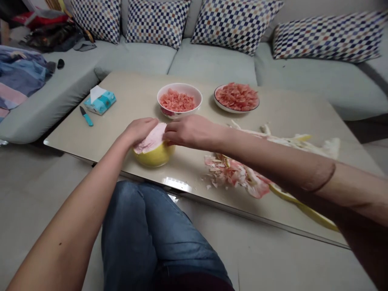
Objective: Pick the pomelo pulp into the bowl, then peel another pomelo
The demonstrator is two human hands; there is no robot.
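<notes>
A large round fruit with yellow rind and a pale pink, partly peeled top (154, 156) sits near the front edge of a glossy beige table (121, 109), with both hands on it. The left hand (144, 128) grasps the fruit from its left side, palm against the exposed pale layer. The right hand (181, 131) reaches across to the fruit's upper right side, its fingers bent in against it; the fingertips are hidden, so whether they pinch anything cannot be told. Beyond the fruit and slightly to its right stands a deep white bowl with a floral outside (179, 86), holding small pink-red pieces of pulp. Farther right of the fruit, also beyond it, a shallow white dish with a dark rim (230, 110) is heaped with larger pink-red pulp pieces. Right of the fruit lies a loose pile of pink and white membrane scraps (238, 174), with small crumbs beside it; farther right are torn whitish peel pieces (303, 143) and curved yellow rind strips (318, 216), partly covered by the right arm. To the left of the fruit and beyond it are a small knife with a turquoise handle and dark blade (87, 117) and a blue soft tissue pack (104, 102), a white tissue sticking up from its top.
</notes>
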